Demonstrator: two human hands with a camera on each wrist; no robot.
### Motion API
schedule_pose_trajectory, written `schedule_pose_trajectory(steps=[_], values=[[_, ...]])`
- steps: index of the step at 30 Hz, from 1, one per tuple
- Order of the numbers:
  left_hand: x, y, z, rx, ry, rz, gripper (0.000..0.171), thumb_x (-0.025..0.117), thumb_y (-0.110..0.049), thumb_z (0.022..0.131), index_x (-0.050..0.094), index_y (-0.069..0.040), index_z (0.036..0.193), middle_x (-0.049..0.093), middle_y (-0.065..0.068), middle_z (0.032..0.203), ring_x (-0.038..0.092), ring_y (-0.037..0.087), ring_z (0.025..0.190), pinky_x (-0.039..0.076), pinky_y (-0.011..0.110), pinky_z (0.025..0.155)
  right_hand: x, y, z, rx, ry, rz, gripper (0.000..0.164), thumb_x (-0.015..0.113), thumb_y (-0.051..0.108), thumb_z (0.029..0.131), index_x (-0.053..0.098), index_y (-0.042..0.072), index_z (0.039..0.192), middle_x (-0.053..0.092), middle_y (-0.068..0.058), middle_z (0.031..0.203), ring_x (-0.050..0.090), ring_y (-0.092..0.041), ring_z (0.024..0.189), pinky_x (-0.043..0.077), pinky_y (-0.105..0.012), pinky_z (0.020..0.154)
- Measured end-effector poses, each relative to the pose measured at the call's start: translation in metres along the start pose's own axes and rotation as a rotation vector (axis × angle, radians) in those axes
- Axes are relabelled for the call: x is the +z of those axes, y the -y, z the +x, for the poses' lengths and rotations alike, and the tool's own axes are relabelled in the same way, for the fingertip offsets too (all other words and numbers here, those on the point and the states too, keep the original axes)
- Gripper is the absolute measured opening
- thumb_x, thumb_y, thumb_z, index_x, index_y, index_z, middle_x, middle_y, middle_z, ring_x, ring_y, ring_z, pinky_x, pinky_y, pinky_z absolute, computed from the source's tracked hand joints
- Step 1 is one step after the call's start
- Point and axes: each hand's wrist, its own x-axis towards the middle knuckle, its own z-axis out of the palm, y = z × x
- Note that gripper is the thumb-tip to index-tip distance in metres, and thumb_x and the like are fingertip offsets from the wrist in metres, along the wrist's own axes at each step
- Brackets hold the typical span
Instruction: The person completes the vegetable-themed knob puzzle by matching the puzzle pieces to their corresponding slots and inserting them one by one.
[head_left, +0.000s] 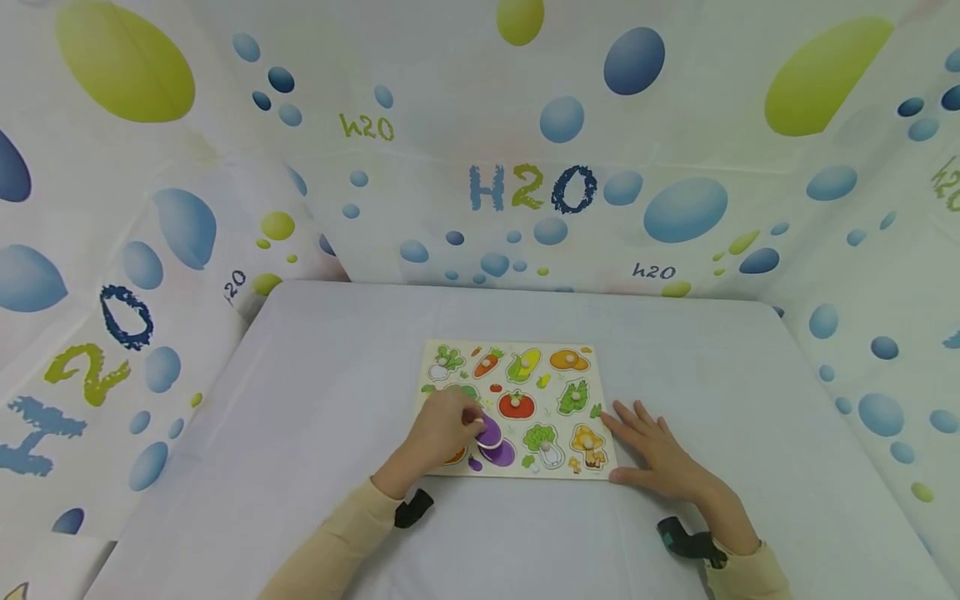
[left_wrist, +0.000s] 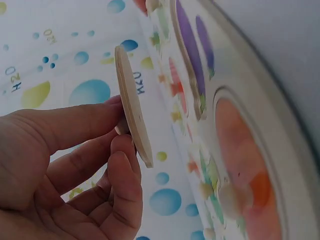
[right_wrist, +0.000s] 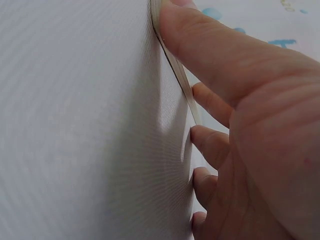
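Observation:
My left hand [head_left: 444, 425] pinches a purple eggplant puzzle piece [head_left: 489, 433] by its knob, over the front of a wooden vegetable puzzle board [head_left: 600, 472]. In the left wrist view the piece [left_wrist: 133, 107] is tilted nearly edge-on, its bare wooden back towards the board and apart from it. The purple eggplant recess [head_left: 504, 454] lies partly uncovered just below the piece. My right hand [head_left: 660, 454] rests with fingers spread at the board's right edge. Its thumb touches the front right corner in the right wrist view.
Knobbed pieces sit in the board, among them a tomato [head_left: 517, 405], a carrot [head_left: 487, 363], corn [head_left: 524, 365] and a mushroom [head_left: 588, 446]. A white cloth covers the table [head_left: 337, 375]. Behind it hangs a bubble-printed curtain [head_left: 420, 192].

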Motion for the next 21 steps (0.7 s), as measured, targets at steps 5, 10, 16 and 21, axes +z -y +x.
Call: schedule_pose_trajectory(steps=[5,10,16,21], values=[[0.009,-0.003,-0.002,0.028,0.022,0.052,0.007,0.079,-0.012,0.080,0.075,-0.005,0.080,0.062,-0.001,0.074,0.049,0.009,0.070,0.041,0.020,0.061,-0.001,0.000,0.000,-0.005,-0.005,-0.013,0.083,0.074,0.044,0.080,0.039,0.013,0.150,0.025,-0.022,0.158,0.009,-0.053,0.145,0.005,-0.075,0.108],[0.015,-0.005,-0.004,0.009,0.046,0.071,0.008,0.079,-0.014,0.080,0.074,-0.007,0.080,0.060,-0.002,0.074,0.048,0.008,0.070,0.041,0.019,0.060,-0.003,0.002,0.000,0.007,0.000,-0.017,0.084,0.074,0.045,0.080,0.040,0.013,0.149,0.025,-0.022,0.159,0.008,-0.053,0.145,0.004,-0.074,0.108],[0.020,-0.005,-0.005,0.022,0.044,0.078,0.008,0.079,-0.014,0.080,0.075,-0.008,0.078,0.059,-0.003,0.072,0.047,0.007,0.068,0.039,0.020,0.059,-0.004,0.003,0.000,0.022,0.015,-0.004,0.084,0.074,0.045,0.080,0.039,0.014,0.150,0.024,-0.021,0.159,0.007,-0.052,0.146,0.003,-0.074,0.109],[0.024,-0.003,-0.004,0.054,0.042,0.078,0.007,0.079,-0.012,0.078,0.074,-0.008,0.075,0.061,-0.003,0.069,0.047,0.006,0.065,0.038,0.019,0.057,-0.004,0.003,0.000,0.023,0.017,0.001,0.085,0.074,0.044,0.080,0.039,0.013,0.150,0.023,-0.022,0.159,0.006,-0.052,0.146,0.003,-0.074,0.109]])
